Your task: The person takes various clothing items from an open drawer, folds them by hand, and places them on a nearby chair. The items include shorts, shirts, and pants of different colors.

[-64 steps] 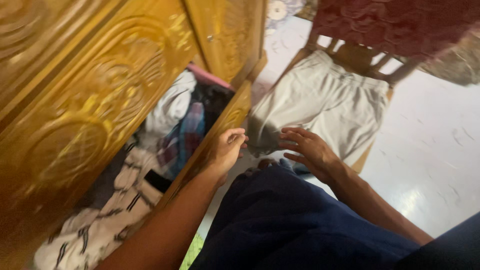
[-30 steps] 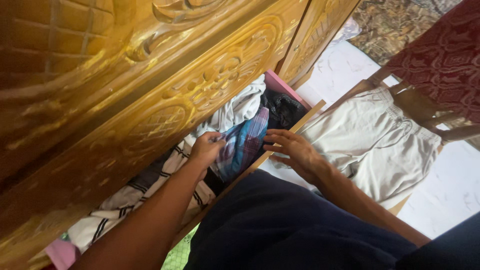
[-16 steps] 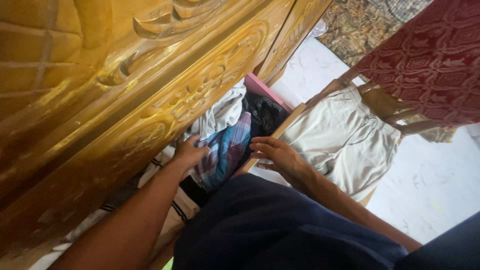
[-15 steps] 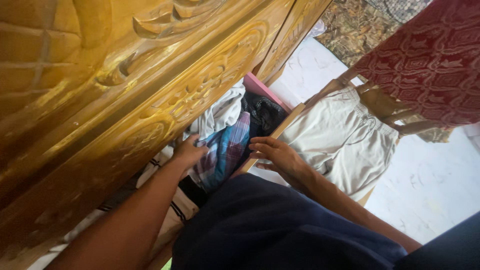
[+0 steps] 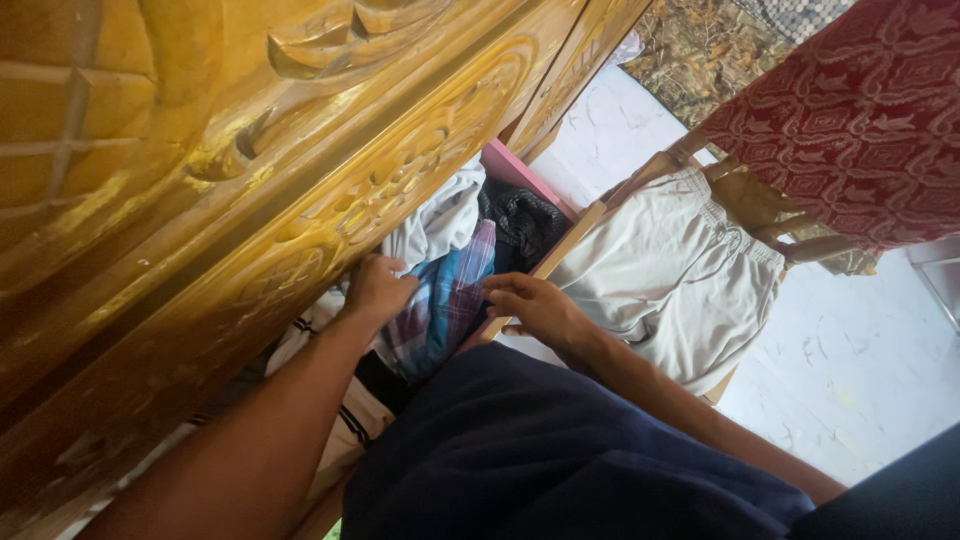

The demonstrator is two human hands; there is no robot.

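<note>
— Carved golden wood looms over an open drawer (image 5: 560, 255); where's the plaid cloth (image 5: 447, 300)?

— Inside it, soft and rumpled. Left hand (image 5: 377, 290) rests fingers curled on its left edge; right hand (image 5: 533, 306) pinches its right edge, beside white (image 5: 440, 215) and black (image 5: 522, 222) garments.

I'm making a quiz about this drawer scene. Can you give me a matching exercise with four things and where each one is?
1 plaid cloth
2 left hand
3 beige shorts
4 red patterned fabric

a upper right, above the shorts
b on the cloth's left edge
c in the drawer, between both hands
d outside the drawer, to its right

Pairs: 1-c, 2-b, 3-d, 4-a
</note>
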